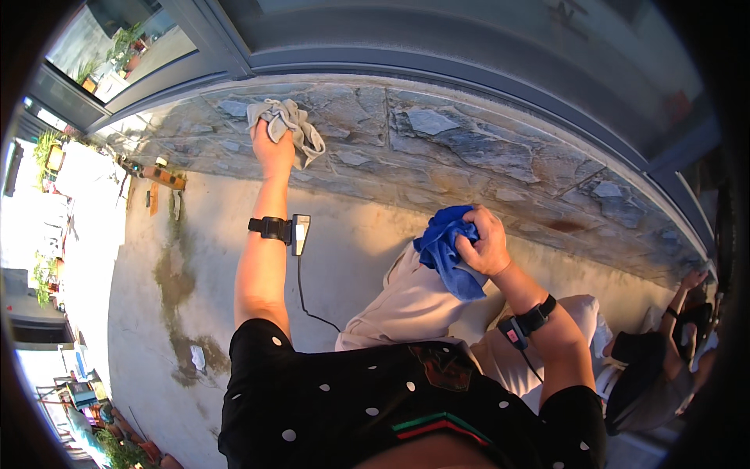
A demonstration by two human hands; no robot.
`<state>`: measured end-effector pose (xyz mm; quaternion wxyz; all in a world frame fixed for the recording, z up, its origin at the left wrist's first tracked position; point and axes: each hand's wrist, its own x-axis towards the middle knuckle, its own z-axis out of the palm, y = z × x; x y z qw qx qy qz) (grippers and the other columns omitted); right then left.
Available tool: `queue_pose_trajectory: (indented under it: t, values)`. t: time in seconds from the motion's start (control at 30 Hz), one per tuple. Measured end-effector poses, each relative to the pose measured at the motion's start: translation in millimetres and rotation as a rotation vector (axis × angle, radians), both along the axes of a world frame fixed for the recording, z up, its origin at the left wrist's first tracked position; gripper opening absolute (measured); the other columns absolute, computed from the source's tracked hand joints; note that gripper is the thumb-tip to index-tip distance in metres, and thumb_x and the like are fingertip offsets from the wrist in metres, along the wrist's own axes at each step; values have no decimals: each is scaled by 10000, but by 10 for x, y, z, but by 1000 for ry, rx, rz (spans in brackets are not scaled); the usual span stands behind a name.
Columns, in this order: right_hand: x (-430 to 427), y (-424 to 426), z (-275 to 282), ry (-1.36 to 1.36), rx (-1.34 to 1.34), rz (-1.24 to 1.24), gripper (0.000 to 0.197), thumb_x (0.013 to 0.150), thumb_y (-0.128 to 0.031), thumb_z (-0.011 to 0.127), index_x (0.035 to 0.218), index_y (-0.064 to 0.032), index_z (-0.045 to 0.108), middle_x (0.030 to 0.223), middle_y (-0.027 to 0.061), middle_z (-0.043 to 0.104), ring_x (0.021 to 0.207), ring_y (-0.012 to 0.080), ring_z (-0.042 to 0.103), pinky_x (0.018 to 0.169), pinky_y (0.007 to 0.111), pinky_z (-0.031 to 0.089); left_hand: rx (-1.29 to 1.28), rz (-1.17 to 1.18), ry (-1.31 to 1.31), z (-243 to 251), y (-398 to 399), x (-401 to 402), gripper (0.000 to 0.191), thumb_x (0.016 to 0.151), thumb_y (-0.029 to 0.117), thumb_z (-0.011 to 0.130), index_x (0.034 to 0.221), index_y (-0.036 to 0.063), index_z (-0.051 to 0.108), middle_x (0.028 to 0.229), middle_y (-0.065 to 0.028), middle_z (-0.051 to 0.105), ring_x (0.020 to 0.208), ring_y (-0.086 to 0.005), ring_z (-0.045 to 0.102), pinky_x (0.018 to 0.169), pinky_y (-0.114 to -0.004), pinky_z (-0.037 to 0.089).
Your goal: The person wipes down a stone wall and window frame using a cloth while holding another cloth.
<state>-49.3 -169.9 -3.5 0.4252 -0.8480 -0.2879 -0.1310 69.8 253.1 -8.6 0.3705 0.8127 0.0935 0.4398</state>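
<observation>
My left hand [274, 146] is shut on a crumpled light grey cloth [288, 123], which lies against the upper part of a low stone-clad wall [430, 122] beneath a grey window frame [375, 65]. In my right hand [487, 241] is a bunched blue cloth [448, 252], held above my knee in light trousers, away from the stone. A black strap with a small device sits on each of my forearms, and a cable runs from each device.
At the right edge another person [650, 369] reaches an arm to the same wall. Several potted plants [47, 155] stand at far left. An orange and dark object [164, 177] lies at the wall's foot. A white scrap [198, 357] rests on the stained concrete floor [137, 293].
</observation>
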Motion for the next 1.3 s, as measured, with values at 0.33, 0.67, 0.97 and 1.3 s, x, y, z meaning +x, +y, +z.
queue_pose_trajectory:
  t: [0.33,0.67,0.97,1.3]
  values:
    - [-122,46,-31,12,8,-112,271,672,-177,652,866,-18,550,773,164,545,678,357,558,613,401,453,-422,119,-258,125,979,468,322,819,143,689,1101,1,623,1113,-136,643,993,-268,617,883,-358,472]
    - [-129,106,-52,-72,69,-235,238,672,-146,644,846,-12,552,762,161,553,680,354,569,627,387,473,-899,71,214,-927,186,181,214,817,180,744,988,69,680,838,-5,674,689,-93,607,581,-261,489]
    - [-263,-139,-192,-82,27,-365,250,686,-139,652,874,-2,561,792,181,570,706,365,587,650,395,485,-266,-184,161,-1049,-1371,-161,420,649,207,795,1012,45,659,1050,-205,620,1039,-375,559,900,-423,452]
    - [-278,-67,-150,-77,15,-369,237,677,-120,647,865,-6,557,769,172,554,684,370,574,625,396,473,-877,-261,-85,-867,-278,121,290,794,7,658,1078,24,601,1048,-108,656,981,-268,626,858,-357,493]
